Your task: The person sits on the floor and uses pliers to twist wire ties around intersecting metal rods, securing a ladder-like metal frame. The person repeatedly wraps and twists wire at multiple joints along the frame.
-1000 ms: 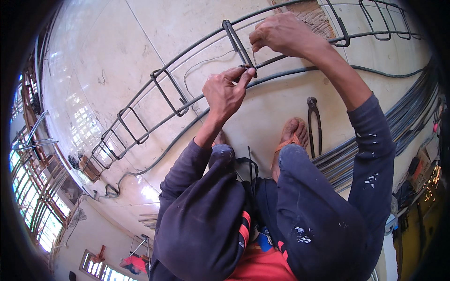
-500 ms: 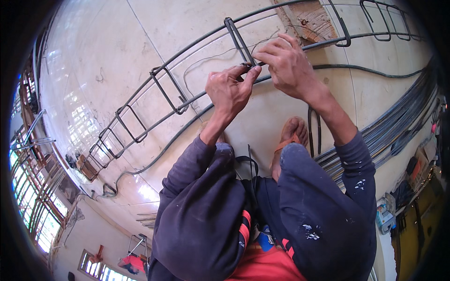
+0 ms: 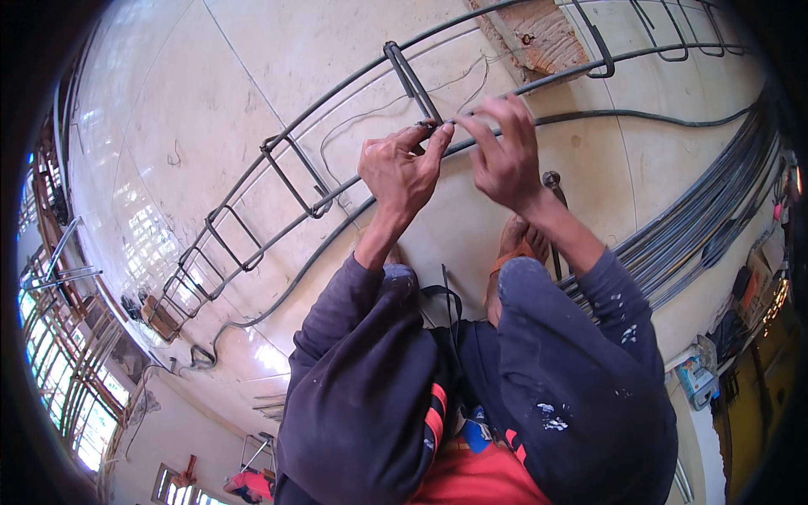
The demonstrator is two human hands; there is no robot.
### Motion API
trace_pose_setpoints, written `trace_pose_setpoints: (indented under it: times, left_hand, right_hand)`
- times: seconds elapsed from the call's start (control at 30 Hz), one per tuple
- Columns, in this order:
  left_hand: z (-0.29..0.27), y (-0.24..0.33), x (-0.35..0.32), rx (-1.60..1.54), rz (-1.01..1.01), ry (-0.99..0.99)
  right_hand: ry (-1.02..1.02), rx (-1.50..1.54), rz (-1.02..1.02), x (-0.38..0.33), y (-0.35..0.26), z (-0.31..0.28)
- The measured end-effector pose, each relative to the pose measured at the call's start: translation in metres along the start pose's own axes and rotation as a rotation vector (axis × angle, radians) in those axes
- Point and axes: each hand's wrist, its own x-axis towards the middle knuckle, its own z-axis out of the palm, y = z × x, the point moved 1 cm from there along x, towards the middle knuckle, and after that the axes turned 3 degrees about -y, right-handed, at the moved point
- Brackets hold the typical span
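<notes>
rebar cage (image 3: 291,181) | left hand (image 3: 400,172) pinching stirrup (image 3: 413,84) corner | right hand (image 3: 507,156) loosely curled, hold unclear

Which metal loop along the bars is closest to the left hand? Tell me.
The metal loop whose lower end is at the left hand; the next loop leftward and the rest stand clear of that hand.

**Mostly darks on cream**

Rebar cage (image 3: 417,86): dark grey. Floor tiles (image 3: 438,202): cream, thin grey joint lines. Wood block (image 3: 547,42): brown, streaky grain. Rod bundle (image 3: 699,219): dark blue-grey. Trousers (image 3: 581,362): navy, white splotches, red-and-black stripes. Right sleeve (image 3: 619,299): navy, white flecks. Shirt (image 3: 475,481): red. Sandal (image 3: 523,251): orange-brown.
</notes>
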Motion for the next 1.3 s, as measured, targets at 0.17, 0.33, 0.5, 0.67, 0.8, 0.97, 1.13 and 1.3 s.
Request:
trace_pose_setpoints:
  times: [0.17, 0.33, 0.5, 0.67, 0.8, 0.97, 1.13, 1.3]
  left_hand:
    - [0.002, 0.003, 0.002, 0.054, 0.039, 0.020]
    - [0.004, 0.000, 0.000, 0.090, 0.126, 0.075]
    - [0.006, 0.001, -0.002, 0.107, 0.184, 0.145]
    - [0.008, 0.002, -0.005, 0.076, 0.209, 0.198]
    - [0.017, -0.001, -0.012, 0.027, 0.275, 0.308]
    - [0.032, -0.012, -0.025, 0.079, 0.354, 0.397]
    - [0.036, -0.009, -0.030, 0.123, 0.458, 0.415]
    - [0.034, -0.019, -0.024, 0.255, 0.562, 0.443]
  right_hand:
    - [-0.130, -0.005, 0.007, -0.046, 0.016, 0.009]
    - [-0.276, -0.115, -0.135, -0.016, 0.030, 0.026]
    - [-0.109, -0.024, -0.234, -0.013, 0.025, 0.014]
    - [-0.159, 0.193, 0.205, -0.031, -0.024, -0.005]
    - [-0.114, 0.391, 0.428, -0.013, -0.037, -0.028]
    - [-0.332, 0.528, 0.569, -0.001, -0.049, -0.058]
    - [-0.485, 0.548, 0.422, -0.009, -0.063, -0.067]
    - [-0.890, 0.162, 0.303, 0.007, -0.069, -0.079]
